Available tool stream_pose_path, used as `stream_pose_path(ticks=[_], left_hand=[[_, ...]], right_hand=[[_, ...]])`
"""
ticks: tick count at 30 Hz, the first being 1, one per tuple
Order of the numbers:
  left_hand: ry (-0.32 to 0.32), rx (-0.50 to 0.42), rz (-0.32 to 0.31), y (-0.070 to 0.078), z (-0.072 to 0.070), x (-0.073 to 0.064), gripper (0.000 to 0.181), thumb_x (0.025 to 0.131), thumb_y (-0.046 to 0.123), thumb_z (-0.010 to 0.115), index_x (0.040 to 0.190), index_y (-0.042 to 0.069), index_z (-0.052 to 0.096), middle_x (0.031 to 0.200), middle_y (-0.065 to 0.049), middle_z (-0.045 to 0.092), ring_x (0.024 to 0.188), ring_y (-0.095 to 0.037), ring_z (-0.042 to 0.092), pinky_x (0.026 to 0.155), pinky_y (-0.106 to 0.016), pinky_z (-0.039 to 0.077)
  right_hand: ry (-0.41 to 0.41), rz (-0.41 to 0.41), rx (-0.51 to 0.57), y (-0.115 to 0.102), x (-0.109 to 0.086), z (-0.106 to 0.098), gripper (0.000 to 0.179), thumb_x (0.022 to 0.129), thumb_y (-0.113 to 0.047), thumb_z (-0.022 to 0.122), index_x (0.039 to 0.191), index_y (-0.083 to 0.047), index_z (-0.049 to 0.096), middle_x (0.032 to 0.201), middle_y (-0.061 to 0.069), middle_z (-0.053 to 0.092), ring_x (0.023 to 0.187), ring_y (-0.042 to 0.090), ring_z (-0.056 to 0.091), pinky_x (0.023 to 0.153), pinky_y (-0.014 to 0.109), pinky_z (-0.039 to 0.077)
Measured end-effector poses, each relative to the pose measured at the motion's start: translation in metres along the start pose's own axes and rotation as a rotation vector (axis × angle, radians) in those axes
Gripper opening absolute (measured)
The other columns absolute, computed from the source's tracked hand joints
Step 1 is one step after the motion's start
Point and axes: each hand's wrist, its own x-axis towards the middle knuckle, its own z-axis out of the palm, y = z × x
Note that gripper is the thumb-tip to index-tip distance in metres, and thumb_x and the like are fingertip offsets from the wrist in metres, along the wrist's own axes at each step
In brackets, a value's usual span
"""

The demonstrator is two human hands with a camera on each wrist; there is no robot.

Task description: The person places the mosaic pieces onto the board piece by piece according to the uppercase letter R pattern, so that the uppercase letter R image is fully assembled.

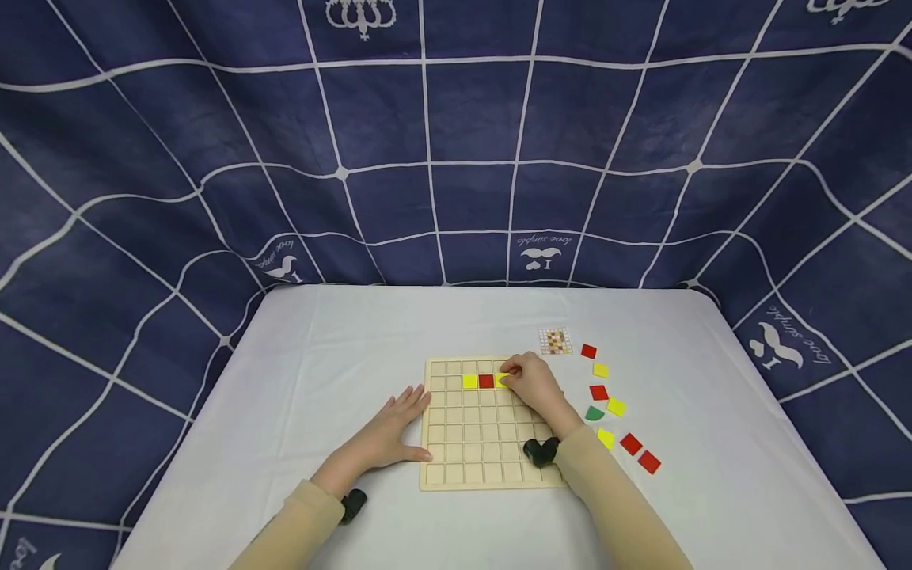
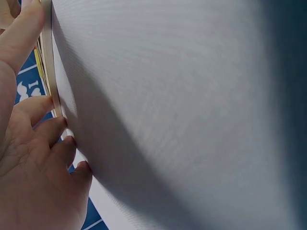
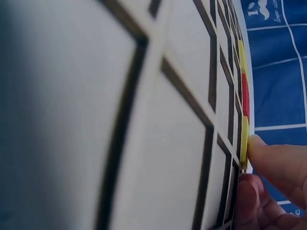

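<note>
Across the board (image 1: pixel 454 454) from the spread left hand (image 1: pixel 387 434), the right hand (image 1: pixel 536 386) pinches a yellow tile (image 3: pixel 244 138).

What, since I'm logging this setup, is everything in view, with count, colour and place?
Table: one, white-covered, in the head view's lower half
Patterned cloth: count unclear, navy with white lines, behind and beside the table
Board: one, pale, gridded, on the table
Yellow board tiles: two, yellow, second row from the far edge
Red board tile: one, red, between them
Loose red tiles: four, red, right side
Loose yellow tiles: three, yellow, right side
Green piece: one, green, among those
Card: one, multicoloured grid, beyond the board
Black wrist devices: two, black, at the wrists
Sleeves: two, beige, on the arms
Left hand: one, bare, at the board's left edge
Right hand: one, bare, fingers at the right-hand yellow tile
</note>
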Motion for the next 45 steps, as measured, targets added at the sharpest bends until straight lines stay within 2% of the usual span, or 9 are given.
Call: stream_pose_path(ticks=[6,13,18,25,31,39,45], left_hand=[[0.004,0.009,-0.013,-0.001,0.0,0.001,0.105,0.072,0.047,0.083,0.154,0.007,0.031,0.164,-0.012,0.019,0.153,-0.031,0.013,0.125,-0.052,0.012],[0.006,0.016,-0.019,0.0,-0.001,0.001,0.106,0.071,0.046,0.084,0.154,0.007,0.031,0.164,-0.012,0.02,0.153,-0.031,0.013,0.125,-0.051,0.012],[0.006,0.018,-0.02,0.0,-0.002,0.001,0.106,0.071,0.046,0.084,0.154,0.007,0.031,0.164,-0.011,0.02,0.153,-0.031,0.013,0.125,-0.051,0.012],[0.01,0.015,-0.017,0.0,-0.001,0.001,0.106,0.071,0.047,0.084,0.154,0.007,0.032,0.164,-0.011,0.02,0.154,-0.03,0.012,0.125,-0.051,0.012],[0.004,0.005,-0.015,0.0,-0.001,0.0,0.106,0.071,0.048,0.083,0.154,0.008,0.031,0.164,-0.01,0.019,0.154,-0.03,0.011,0.125,-0.051,0.011],[0.003,-0.005,-0.014,0.0,0.0,0.0,0.106,0.071,0.048,0.083,0.154,0.008,0.031,0.164,-0.01,0.019,0.154,-0.03,0.011,0.125,-0.052,0.01],[-0.001,-0.005,-0.012,0.0,-0.001,0.0,0.106,0.072,0.049,0.082,0.155,0.008,0.031,0.164,-0.01,0.018,0.154,-0.03,0.011,0.125,-0.051,0.01]], right_hand=[[-0.013,0.035,0.062,0.005,-0.003,-0.015,0.016,0.089,-0.014,0.073,0.104,-0.008,0.072,0.096,0.007,0.064,0.082,0.016,0.058,0.074,0.029,0.051],[-0.045,0.142,0.18,0.028,-0.006,-0.047,0.023,0.092,-0.019,0.07,0.111,-0.007,0.07,0.097,0.007,0.07,0.082,0.017,0.063,0.072,0.024,0.052],[-0.058,0.173,0.158,0.046,-0.012,-0.059,0.024,0.093,-0.02,0.069,0.111,-0.005,0.069,0.095,0.007,0.07,0.081,0.014,0.064,0.071,0.022,0.051],[-0.089,0.229,0.144,0.062,-0.022,-0.064,0.029,0.089,-0.021,0.073,0.113,-0.005,0.068,0.1,0.008,0.07,0.081,0.016,0.061,0.073,0.024,0.05],[-0.144,0.216,0.068,0.068,-0.03,-0.063,0.031,0.083,-0.015,0.079,0.111,-0.005,0.068,0.098,0.008,0.062,0.079,0.019,0.052,0.068,0.026,0.044],[-0.131,0.158,-0.008,0.068,-0.031,-0.059,0.022,0.083,-0.015,0.079,0.103,-0.008,0.072,0.092,0.006,0.059,0.077,0.019,0.05,0.067,0.027,0.042],[-0.142,0.125,-0.016,0.069,-0.031,-0.058,0.019,0.082,-0.012,0.079,0.098,-0.007,0.07,0.086,0.004,0.058,0.078,0.018,0.05,0.068,0.025,0.043]])
